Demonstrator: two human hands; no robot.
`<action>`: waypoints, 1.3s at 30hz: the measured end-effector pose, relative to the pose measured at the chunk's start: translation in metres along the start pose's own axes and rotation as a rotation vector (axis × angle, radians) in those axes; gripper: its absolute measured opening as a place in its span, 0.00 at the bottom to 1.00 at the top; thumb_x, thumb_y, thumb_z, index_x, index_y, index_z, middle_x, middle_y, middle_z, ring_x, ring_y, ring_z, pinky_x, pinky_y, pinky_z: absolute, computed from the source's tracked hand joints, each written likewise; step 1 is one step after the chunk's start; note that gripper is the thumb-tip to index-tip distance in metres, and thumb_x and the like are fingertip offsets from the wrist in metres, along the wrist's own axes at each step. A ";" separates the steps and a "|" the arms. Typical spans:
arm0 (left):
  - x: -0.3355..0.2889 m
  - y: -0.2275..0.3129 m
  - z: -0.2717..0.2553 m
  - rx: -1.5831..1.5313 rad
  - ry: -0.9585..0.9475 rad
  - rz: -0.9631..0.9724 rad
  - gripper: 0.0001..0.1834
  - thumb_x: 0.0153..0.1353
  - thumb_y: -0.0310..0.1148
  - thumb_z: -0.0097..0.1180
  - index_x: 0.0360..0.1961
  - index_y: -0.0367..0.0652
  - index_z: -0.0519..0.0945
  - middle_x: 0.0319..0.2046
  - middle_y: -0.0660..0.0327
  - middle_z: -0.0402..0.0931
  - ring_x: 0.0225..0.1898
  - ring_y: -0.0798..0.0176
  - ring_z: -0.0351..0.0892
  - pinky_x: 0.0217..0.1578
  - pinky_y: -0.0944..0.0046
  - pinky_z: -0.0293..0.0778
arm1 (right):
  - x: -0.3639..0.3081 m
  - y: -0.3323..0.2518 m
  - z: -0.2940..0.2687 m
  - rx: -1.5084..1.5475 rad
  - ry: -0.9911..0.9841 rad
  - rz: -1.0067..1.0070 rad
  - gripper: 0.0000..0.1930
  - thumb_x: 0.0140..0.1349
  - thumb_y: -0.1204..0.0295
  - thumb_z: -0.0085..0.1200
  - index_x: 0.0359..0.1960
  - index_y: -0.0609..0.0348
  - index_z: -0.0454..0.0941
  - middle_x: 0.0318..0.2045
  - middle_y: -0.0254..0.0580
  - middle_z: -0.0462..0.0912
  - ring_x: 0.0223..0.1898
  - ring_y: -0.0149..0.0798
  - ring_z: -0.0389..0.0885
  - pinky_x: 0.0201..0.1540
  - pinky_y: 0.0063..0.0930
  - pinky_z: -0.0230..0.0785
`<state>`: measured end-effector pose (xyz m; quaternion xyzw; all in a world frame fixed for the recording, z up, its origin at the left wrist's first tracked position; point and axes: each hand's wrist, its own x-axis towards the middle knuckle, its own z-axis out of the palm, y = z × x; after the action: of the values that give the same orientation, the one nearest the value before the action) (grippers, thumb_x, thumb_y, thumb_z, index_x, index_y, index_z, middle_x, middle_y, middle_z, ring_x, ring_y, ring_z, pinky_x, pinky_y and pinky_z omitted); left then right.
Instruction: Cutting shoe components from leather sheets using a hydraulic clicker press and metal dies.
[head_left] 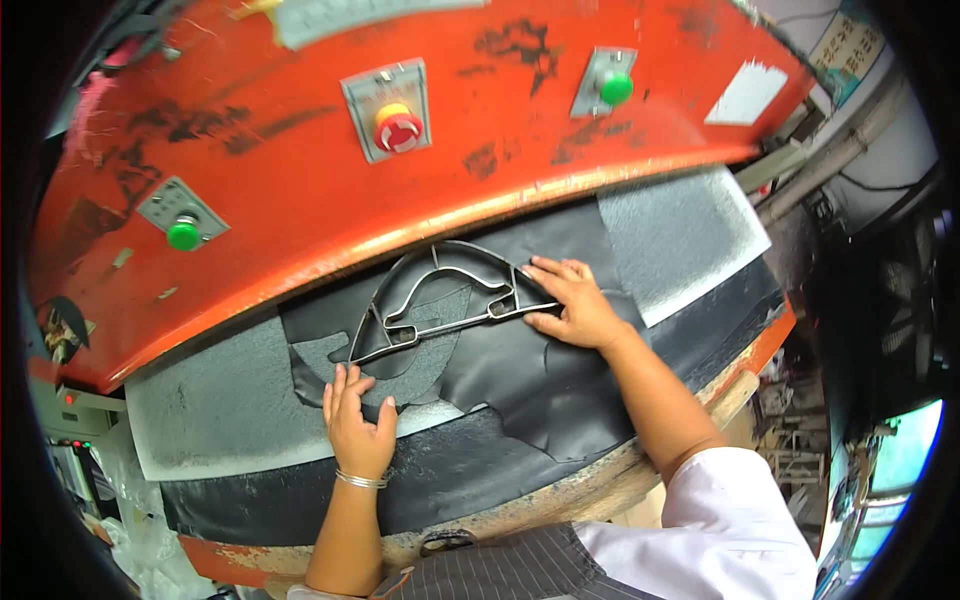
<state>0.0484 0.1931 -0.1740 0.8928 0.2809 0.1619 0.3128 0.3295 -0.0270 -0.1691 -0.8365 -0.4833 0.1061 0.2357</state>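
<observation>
A metal cutting die, a half-round outline with inner bars, lies on a black leather-like sheet. The die's right corner sits between the thumb and fingers of my right hand. My left hand rests by the die's lower left end. Its fingertips are at or very near that end, and its thumb is spread apart. Beneath and beside the die, the sheet has a curved opening with grey board showing through.
A grey-white cutting board spans the bench under the sheet, over a black mat. Just behind stands an orange machine beam with a red stop button and green buttons. A worn bench edge runs before me.
</observation>
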 end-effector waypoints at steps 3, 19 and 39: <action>0.004 -0.009 -0.025 -0.103 0.060 -0.027 0.11 0.55 0.31 0.58 0.37 0.38 0.76 0.49 0.47 0.77 0.60 0.50 0.69 0.60 0.53 0.60 | -0.007 -0.010 -0.009 0.300 0.157 0.123 0.31 0.53 0.59 0.63 0.58 0.56 0.71 0.57 0.49 0.73 0.59 0.48 0.67 0.64 0.41 0.52; -0.021 0.076 -0.174 0.222 0.447 0.209 0.17 0.67 0.35 0.47 0.23 0.36 0.66 0.21 0.49 0.64 0.26 0.43 0.66 0.28 0.50 0.61 | -0.004 -0.091 -0.124 0.385 1.283 -0.159 0.34 0.62 0.61 0.53 0.66 0.61 0.55 0.65 0.55 0.57 0.68 0.49 0.52 0.69 0.44 0.40; -0.275 0.027 -0.061 0.273 0.241 0.033 0.09 0.54 0.35 0.57 0.23 0.41 0.78 0.26 0.56 0.73 0.34 0.49 0.70 0.41 0.53 0.64 | -0.247 -0.212 0.056 -0.119 -0.111 -0.226 0.23 0.39 0.65 0.69 0.39 0.57 0.77 0.36 0.40 0.76 0.43 0.44 0.74 0.46 0.36 0.69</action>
<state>-0.1862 0.0388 -0.1415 0.9055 0.3212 0.2332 0.1500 0.0206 -0.1332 -0.1246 -0.7820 -0.5923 0.0961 0.1687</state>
